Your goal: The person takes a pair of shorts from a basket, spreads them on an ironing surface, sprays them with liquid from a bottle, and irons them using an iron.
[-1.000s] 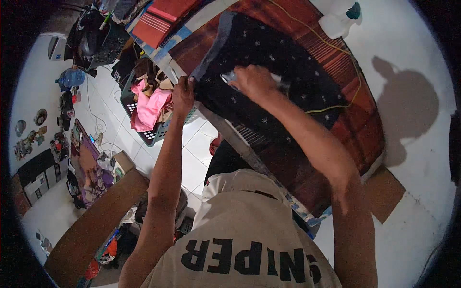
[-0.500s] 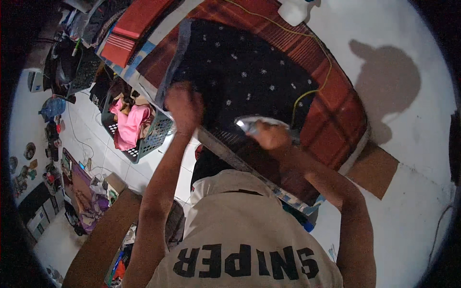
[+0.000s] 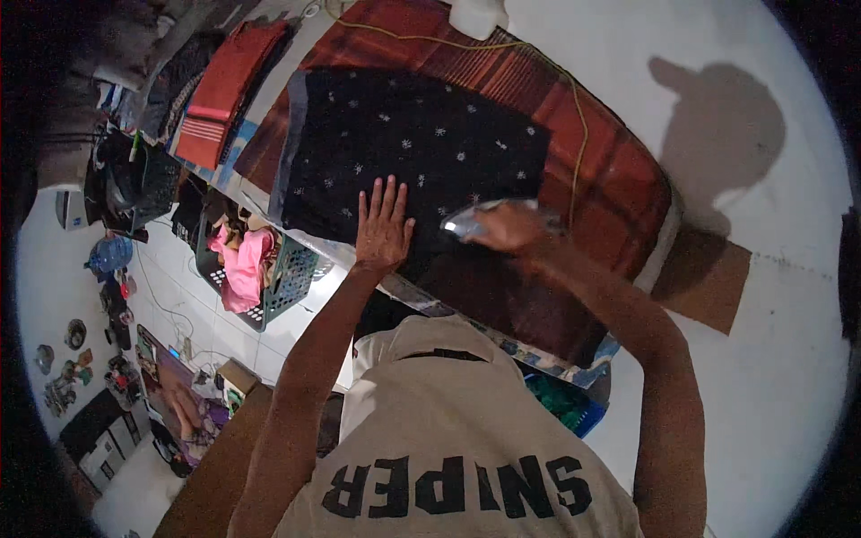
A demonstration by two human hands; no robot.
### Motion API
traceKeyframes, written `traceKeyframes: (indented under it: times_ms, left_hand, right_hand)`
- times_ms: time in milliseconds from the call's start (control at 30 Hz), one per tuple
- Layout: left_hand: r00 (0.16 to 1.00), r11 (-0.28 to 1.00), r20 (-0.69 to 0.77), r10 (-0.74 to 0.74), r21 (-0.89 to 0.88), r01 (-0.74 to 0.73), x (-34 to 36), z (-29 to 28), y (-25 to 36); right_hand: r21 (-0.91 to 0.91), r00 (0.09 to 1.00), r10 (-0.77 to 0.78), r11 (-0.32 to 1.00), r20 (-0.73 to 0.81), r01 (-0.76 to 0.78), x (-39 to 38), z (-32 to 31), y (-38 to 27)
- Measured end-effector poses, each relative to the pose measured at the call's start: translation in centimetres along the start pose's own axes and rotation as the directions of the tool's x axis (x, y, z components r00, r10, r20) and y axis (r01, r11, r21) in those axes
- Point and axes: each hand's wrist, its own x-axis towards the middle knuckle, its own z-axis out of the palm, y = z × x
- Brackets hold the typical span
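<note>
Across the plaid blanket point(image 3: 619, 175), head view: red-brown, darker crossing bands, soft-looking weave, rounded corner at right; beneath, along left edge, blue-and-white patterned cloth point(image 3: 240, 148).
Dark cloth point(image 3: 417, 130): flat on blanket, roughly four-sided, near-black, matte, small white snowflake-like motifs scattered over it, grey strip down left edge.
Left hand point(image 3: 384, 229): palm down on near part of dark cloth, fingers straight and spread apart.
Right hand point(image 3: 511, 226): clamped on iron point(image 3: 465, 221) from above, fingers wrapped; handle hidden under them.
Iron: smooth, shiny, silver-grey, pointed tip toward left hand; over near right part of dark cloth, slightly blurred, sole hidden.
Cord point(image 3: 585, 134): thin, yellow, curved over blanket's far side, down to near right hand.
Folded cloth point(image 3: 224, 90): orange-red, flat, oblong, pale stripes near one end; beyond dark cloth, left.
Basket point(image 3: 294, 269): dark green perforated plastic, left, on white tiled floor point(image 3: 305, 316); crumpled pink cloth point(image 3: 244, 269) on top.
Cardboard point(image 3: 704, 289): brown, flat, straight-edged, right of blanket.
</note>
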Motion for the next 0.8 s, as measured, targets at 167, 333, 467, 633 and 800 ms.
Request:
traceKeyframes:
  times_ms: [167,333,467,633,800]
  left_hand:
    - [0.998,0.998,-0.04,-0.052,0.04,0.053,-0.5,0.1,0.4]
    - [0.92,0.951,0.267,0.288,-0.19,-0.243,0.6,-4.3,8.1]
    - [0.788,0.779,-0.091,0.609,-0.116,-0.616,0.2,4.6,15.1]
    - [0.809,0.809,-0.126,0.574,-0.065,-0.584,0.6,4.8,16.5]
    - [0.876,0.834,-0.124,0.467,-0.269,-0.482,4.0,3.2,14.6]
  right_hand:
    - [-0.161,1.0,-0.029,0.987,-0.01,0.027,-5.5,3.1,-1.2]
    - [-0.289,0.919,0.356,0.909,0.169,-0.299,-12.7,-1.1,-0.7]
    - [-0.268,0.925,0.188,0.921,-0.33,-0.283,-20.8,0.6,4.8]
    - [0.019,0.661,0.705,0.688,-0.258,-0.726,-20.5,-3.1,2.4]
    - [-0.049,0.476,0.435,0.697,-0.764,-0.716,-18.6,0.9,1.6]
